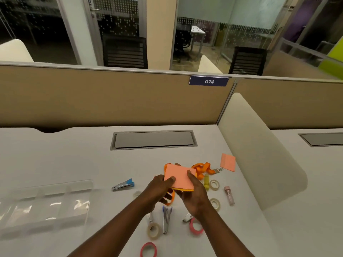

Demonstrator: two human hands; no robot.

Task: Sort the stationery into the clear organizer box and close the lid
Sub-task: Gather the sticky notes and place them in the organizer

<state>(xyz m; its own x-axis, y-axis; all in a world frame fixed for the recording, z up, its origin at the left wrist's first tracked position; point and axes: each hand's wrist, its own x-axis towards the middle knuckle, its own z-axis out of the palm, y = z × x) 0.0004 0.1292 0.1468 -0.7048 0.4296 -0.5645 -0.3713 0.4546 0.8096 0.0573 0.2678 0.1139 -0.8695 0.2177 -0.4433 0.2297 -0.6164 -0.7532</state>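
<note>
Both hands hold a salmon-orange sticky-note pad above the white desk. My left hand grips its left edge, my right hand its right side. The clear organizer box lies open at the left, its compartments showing nothing inside. Around the hands lie a blue-tipped stapler, a second stapler, beige tape rolls, pink tape rolls, a pink tube and another orange pad.
An orange lanyard lies behind the held pad, clipped beside the far pad. A yellow object sits next to it. A cream divider bounds the desk on the right, a tan partition at the back, with a cable tray.
</note>
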